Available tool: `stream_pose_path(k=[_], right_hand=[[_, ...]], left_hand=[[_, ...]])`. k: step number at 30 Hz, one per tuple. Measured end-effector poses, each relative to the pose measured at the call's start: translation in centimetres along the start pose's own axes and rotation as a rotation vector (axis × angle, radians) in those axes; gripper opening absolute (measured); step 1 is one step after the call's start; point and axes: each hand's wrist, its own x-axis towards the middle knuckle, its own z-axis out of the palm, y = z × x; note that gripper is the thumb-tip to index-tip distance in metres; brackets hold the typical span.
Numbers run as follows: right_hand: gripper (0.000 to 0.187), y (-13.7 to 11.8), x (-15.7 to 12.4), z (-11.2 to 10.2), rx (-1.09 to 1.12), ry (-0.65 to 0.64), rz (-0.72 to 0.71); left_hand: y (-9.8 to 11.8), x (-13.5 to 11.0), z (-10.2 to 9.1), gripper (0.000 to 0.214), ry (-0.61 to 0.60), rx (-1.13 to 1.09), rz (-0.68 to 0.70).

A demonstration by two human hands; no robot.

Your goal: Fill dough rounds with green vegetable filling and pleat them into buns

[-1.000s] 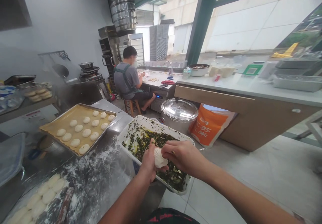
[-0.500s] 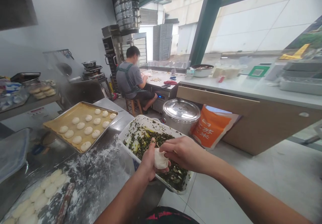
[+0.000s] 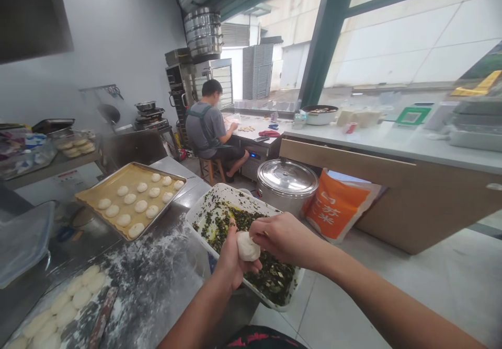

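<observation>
**Dough ball [image 3: 248, 246] held in both hands above filling tub**

Premises: a commercial kitchen, with a white plastic tub [image 3: 235, 191] as reference point. Beyond the tub, a seated co-worker [image 3: 207, 129] in an apron works at a far bench. To the tub's right stand a lidded steel pot [image 3: 287, 184] and an orange sack [image 3: 337, 208]. To its left lies a flour-dusted steel table [image 3: 164, 270], bearing a baking tray [image 3: 157, 167] of rounded dough pieces [image 3: 141, 206] and, nearer the wearer, a further group of dough pieces [image 3: 74, 291].

The tub contains dark chopped greens [image 3: 270, 281], yellow-tinged in places. The dough ball sits above the tub's middle, between the hands. Its long axis stands near upright, only slightly longer than its width; the visible surface is pale and smooth.

The right hand [image 3: 280, 236] enters from the right, fingers together and clamped on the ball's upper side. The left hand [image 3: 234, 260], nearer the table, cups it from below, fingers curled and partly hidden.
</observation>
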Motion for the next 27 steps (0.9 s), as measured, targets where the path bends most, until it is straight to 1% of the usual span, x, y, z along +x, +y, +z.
stream_pose_path(k=[2, 3, 4, 7, 9, 10, 12, 13, 14, 16, 18, 19, 22, 25, 27], right_hand=[[0.017, 0.2, 0.0, -0.1, 0.005, 0.012, 0.026], [0.016, 0.2, 0.1, -0.1, 0.011, 0.022, 0.028], [0.015, 0.3, 0.1, -0.2, 0.016, 0.031, 0.019], [0.015, 0.6, 0.2, -0.2, 0.019, 0.022, -0.054], [0.019, 1.0, 0.2, -0.1, 0.009, -0.013, -0.101], [0.020, 1.2, 0.3, -0.2, 0.008, -0.026, -0.114], [0.020, 1.6, 0.3, -0.3, 0.016, -0.021, -0.109], [0.019, 1.8, 0.2, -0.3, 0.025, -0.008, -0.101], [0.018, 1.9, 0.2, -0.4, 0.031, 0.005, -0.095], [0.017, 2.2, 0.2, -0.4, 0.017, 0.004, -0.104], [0.015, 2.6, 0.2, -0.4, -0.031, -0.031, -0.136], [0.014, 2.8, 0.2, -0.3, -0.058, -0.052, -0.154], [0.011, 3.3, 0.3, -0.1, -0.066, -0.073, -0.165], [0.016, 3.6, 0.3, -0.1, -0.003, -0.036, -0.162], [0.018, 3.7, 0.3, -0.1, 0.010, -0.034, -0.222]], left_hand=[[-0.1, -0.3, 0.4, 0.053, 0.000, -0.008, 0.115], [-0.2, -0.4, 0.6, 0.053, 0.012, 0.006, 0.151], [-0.3, -0.4, 0.7, 0.054, 0.034, 0.027, 0.159], [-0.6, 0.1, 0.6, 0.058, 0.101, 0.059, 0.072], [-0.9, 0.5, 0.5, 0.061, 0.084, 0.015, 0.008], [-1.0, 0.7, 0.5, 0.061, 0.057, -0.021, -0.001], [-1.2, 0.9, 0.6, 0.058, 0.020, -0.076, 0.035], [-1.3, 1.0, 0.8, 0.056, 0.024, -0.085, 0.069], [-1.4, 1.2, 1.0, 0.054, 0.042, -0.077, 0.094], [-1.7, 1.6, 1.2, 0.054, 0.109, -0.027, 0.096], [-2.0, 2.2, 1.2, 0.058, 0.160, 0.033, 0.062], [-2.1, 2.5, 1.2, 0.060, 0.165, 0.056, 0.041], [-2.3, 2.8, 1.1, 0.062, 0.102, 0.031, 0.030], [-2.2, 2.3, 1.5, 0.058, 0.074, -0.079, 0.137], [-2.1, 1.9, 1.8, 0.055, 0.097, -0.106, 0.178]])
